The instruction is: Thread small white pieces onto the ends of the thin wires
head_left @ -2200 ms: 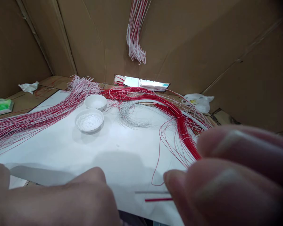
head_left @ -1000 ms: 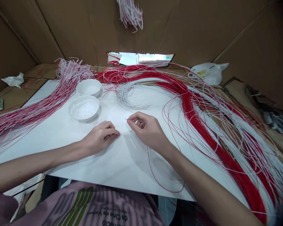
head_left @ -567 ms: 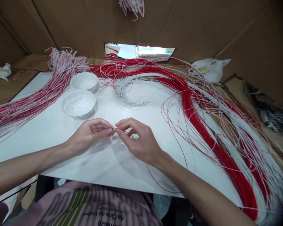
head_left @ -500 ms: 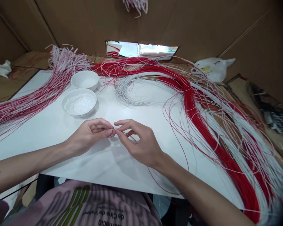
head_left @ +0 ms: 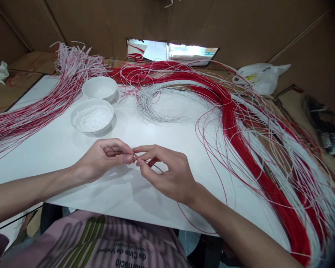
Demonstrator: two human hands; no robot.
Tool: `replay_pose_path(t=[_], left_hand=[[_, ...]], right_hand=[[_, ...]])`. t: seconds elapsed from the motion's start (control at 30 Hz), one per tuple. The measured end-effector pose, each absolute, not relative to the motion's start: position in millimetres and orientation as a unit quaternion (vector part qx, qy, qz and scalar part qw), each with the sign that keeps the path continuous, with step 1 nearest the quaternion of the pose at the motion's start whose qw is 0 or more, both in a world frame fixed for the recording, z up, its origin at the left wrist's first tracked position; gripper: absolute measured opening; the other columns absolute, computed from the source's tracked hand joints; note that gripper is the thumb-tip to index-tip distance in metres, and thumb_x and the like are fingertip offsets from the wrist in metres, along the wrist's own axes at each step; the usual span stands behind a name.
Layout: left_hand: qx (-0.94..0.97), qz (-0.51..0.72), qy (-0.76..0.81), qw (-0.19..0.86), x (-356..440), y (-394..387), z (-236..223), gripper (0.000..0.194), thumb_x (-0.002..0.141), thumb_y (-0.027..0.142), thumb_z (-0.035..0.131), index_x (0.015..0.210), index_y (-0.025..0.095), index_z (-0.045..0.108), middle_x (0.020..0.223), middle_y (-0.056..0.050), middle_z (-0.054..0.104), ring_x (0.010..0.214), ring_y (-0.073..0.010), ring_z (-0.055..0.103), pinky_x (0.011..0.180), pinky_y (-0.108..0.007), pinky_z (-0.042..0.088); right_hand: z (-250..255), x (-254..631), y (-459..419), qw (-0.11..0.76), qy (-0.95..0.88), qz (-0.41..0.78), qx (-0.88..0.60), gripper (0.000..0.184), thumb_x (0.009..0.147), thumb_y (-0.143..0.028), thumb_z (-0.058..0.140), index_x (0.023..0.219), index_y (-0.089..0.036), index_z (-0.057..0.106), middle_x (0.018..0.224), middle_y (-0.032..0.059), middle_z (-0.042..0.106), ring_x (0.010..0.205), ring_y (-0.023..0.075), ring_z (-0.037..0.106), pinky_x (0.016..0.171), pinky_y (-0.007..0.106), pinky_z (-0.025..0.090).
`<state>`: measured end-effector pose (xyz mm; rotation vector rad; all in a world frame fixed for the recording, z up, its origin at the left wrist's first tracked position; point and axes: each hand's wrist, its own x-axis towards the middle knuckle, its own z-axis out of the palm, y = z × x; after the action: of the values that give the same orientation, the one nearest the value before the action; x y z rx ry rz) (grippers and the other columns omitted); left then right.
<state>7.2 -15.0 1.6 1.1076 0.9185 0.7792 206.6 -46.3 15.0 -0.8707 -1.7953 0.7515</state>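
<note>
My pink printed T-shirt (head_left: pixel 106 238) is showing at the bottom of the frame as I am pinching a thin pale strand (head_left: pixel 152 165) at centre frame, gripping it between the curled fingers of my left hand (head_left: pixel 102 158) and my right hand (head_left: pixel 167 173). The strand is lying across my front, its long axis running left to right and dipping toward my right palm, so my right hand is the nearer along most of its length. My two hands are almost touching at the fingertips. A loose, thin red strand (head_left: pixel 195 227) is looping below my right wrist, at the edge of the flat white tabletop (head_left: pixel 145 219). Upper left of my hands, a round white bowl (head_left: pixel 72 119) is holding white granules, and a second round white bowl (head_left: pixel 99 97) is sitting just beyond it, its contents hard to make out. A long red-and-white strand bundle (head_left: pixel 30 119) is sweeping across the left side, a coil of pale grey strands (head_left: pixel 153 104) is lying upper centre, and a thick red-and-white strand bundle (head_left: pixel 268 186) is curving down the right. A white plastic bag (head_left: pixel 264 78) is lying against the brown cardboard wall (head_left: pixel 72 22) at the far side.
</note>
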Motion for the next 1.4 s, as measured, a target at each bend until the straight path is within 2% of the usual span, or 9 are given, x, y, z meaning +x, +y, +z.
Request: replay_pose_path(t=[0.13, 0.37, 0.63, 0.9, 1.13, 1.4], left_hand=[[0.509, 0.334, 0.424, 0.67, 5, -15, 1, 0.016, 0.071, 0.025, 0.082, 0.081, 0.016, 0.073, 0.081, -0.004, 0.076, 0.08, -0.0173, 0.072, 0.075, -0.025, 0.058], [0.507, 0.336, 0.412, 0.678, 5, -17, 3, 0.012, 0.072, 0.024, 0.081, 0.079, 0.019, 0.074, 0.079, -0.002, 0.076, 0.077, -0.0149, 0.072, 0.073, -0.022, 0.057], [0.516, 0.337, 0.422, 0.665, 5, -17, 3, 0.017, 0.071, 0.028, 0.082, 0.079, 0.017, 0.073, 0.078, -0.004, 0.076, 0.076, -0.0175, 0.072, 0.073, -0.026, 0.058], [0.528, 0.337, 0.407, 0.665, 4, -17, 4, 0.01, 0.073, 0.022, 0.08, 0.079, 0.019, 0.073, 0.079, -0.002, 0.076, 0.076, -0.0145, 0.071, 0.072, -0.022, 0.057], [0.547, 0.339, 0.402, 0.652, 5, -17, 7, 0.009, 0.072, 0.021, 0.08, 0.079, 0.018, 0.074, 0.082, -0.003, 0.076, 0.078, -0.0155, 0.071, 0.075, -0.024, 0.059], [0.548, 0.358, 0.384, 0.651, 9, -19, 13, 0.007, 0.072, 0.016, 0.079, 0.077, 0.019, 0.075, 0.079, -0.002, 0.076, 0.075, -0.0122, 0.071, 0.07, -0.017, 0.058]], right_hand=[[15, 207, -47, 0.482, -0.74, 0.305, -0.355, 0.011, 0.087, -0.011, 0.056, 0.084, -0.018, 0.063, 0.099, 0.0058, 0.073, 0.079, 0.0131, 0.069, 0.062, 0.023, 0.06], [14, 208, -47, 0.487, -0.751, 0.286, -0.341, 0.012, 0.086, -0.008, 0.057, 0.083, -0.018, 0.063, 0.1, 0.0056, 0.073, 0.075, 0.0117, 0.069, 0.062, 0.021, 0.059], [18, 208, -48, 0.482, -0.758, 0.279, -0.339, 0.013, 0.085, -0.008, 0.056, 0.083, -0.018, 0.063, 0.101, 0.0049, 0.073, 0.072, 0.0114, 0.069, 0.062, 0.022, 0.059], [17, 209, -48, 0.48, -0.764, 0.273, -0.335, 0.013, 0.087, -0.008, 0.055, 0.083, -0.018, 0.062, 0.101, 0.005, 0.073, 0.071, 0.0103, 0.067, 0.061, 0.022, 0.058], [16, 209, -48, 0.479, -0.774, 0.26, -0.322, 0.013, 0.087, -0.007, 0.055, 0.085, -0.018, 0.062, 0.101, 0.005, 0.072, 0.072, 0.0105, 0.066, 0.061, 0.022, 0.057], [13, 210, -46, 0.485, -0.778, 0.26, -0.303, 0.012, 0.087, -0.007, 0.056, 0.086, -0.016, 0.064, 0.099, 0.0078, 0.07, 0.074, 0.0111, 0.065, 0.06, 0.021, 0.057]])
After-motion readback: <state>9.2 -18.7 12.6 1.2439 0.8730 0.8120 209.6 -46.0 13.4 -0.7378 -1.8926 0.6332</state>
